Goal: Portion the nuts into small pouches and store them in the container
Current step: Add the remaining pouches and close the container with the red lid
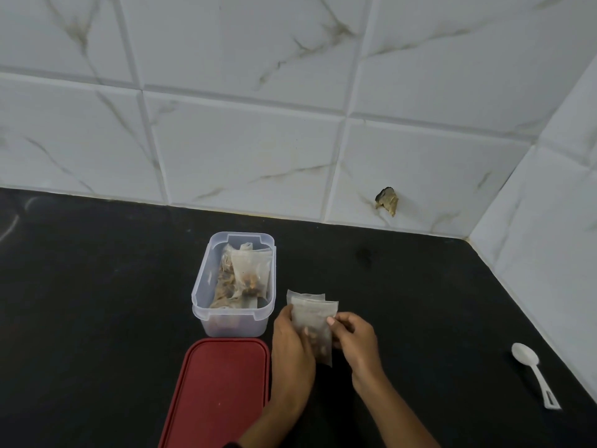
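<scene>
Hands met over the black tabletop [97, 286], both clamped on one small translucent pouch [315, 321] with nuts visible in its lower part. The left hand [290, 347] gripped its left edge; the right hand [355, 341] pinched its right edge, thumb on the front. The pouch was held just right of the clear container [198, 295], apart from it. Filled pouches [250, 270] lay inside that container. A red lid [219, 383] lay flat directly in front of it. A white spoon [533, 370] rested well apart, at the right.
</scene>
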`<state>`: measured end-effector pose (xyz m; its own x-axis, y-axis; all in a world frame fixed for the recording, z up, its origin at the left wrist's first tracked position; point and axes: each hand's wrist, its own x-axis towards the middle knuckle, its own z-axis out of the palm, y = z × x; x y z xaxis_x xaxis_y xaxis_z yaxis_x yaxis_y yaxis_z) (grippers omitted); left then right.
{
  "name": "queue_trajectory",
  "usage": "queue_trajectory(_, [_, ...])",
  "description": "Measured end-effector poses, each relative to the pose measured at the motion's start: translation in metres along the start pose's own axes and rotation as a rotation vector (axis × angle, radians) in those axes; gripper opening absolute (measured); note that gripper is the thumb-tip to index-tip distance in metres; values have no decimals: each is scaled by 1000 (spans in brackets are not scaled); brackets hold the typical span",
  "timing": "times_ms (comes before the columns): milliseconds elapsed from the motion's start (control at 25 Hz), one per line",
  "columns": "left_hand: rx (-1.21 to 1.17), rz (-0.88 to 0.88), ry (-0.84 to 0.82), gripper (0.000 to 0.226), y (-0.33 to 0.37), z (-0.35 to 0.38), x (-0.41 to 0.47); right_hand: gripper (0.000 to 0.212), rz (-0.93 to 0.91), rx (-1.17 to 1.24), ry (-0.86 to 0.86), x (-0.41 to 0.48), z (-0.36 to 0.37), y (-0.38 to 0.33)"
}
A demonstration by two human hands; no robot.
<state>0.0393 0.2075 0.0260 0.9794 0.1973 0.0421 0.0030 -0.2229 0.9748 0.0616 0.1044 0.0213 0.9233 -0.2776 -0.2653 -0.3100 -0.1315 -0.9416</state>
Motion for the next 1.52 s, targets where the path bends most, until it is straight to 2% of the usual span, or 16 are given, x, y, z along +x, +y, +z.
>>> queue_trajectory(200, [-16, 153, -41, 38, 22, -12, 12, 8, -119, 88, 16, -3, -5, -39])
queue_trajectory(320, [3, 234, 17, 39, 35, -30, 31, 7, -220, 120, -6, 2, 10, -65])
queue_trajectory(520, [-30, 281, 113, 41, 55, -77, 70, 8, -378, 37, -150, 22, 49, -112])
queue_trajectory(640, [6, 242, 132, 41, 54, -101, 88, 11, -378, -56, -257, 33, 70, -126])
queue_trajectory(760, [77, 126, 141, 41, 39, -107, 92, 19, -360, -240, -292, 44, 84, -123])
queue_trajectory(880, [152, 22, 101, 45, 24, -106, 94, 23, -429, -629, -219, 54, 90, -111])
queue_trajectory(1040, [279, -119, -81, 74, 16, -106, 104, 27, -431, -986, -237, 57, 93, -105])
queue_trajectory(1120, [366, -147, -109, 79, 14, -103, 110, 27, -405, -1046, -257, 57, 93, -107])
queue_trajectory(1240, [506, -120, -151, 71, 13, -97, 113, 26, -362, -1105, -291, 59, 95, -113])
queue_trajectory(1360, [568, -106, -179, 66, 13, -96, 116, 28, -342, -1279, -337, 63, 101, -122])
queue_trajectory(1440, [592, -109, -211, 74, 11, -96, 116, 33, -333, -1336, -380, 63, 104, -126])
queue_trajectory(1520, [596, -132, -222, 85, 10, -96, 115, 34, -338, -1225, -375, 60, 101, -126])
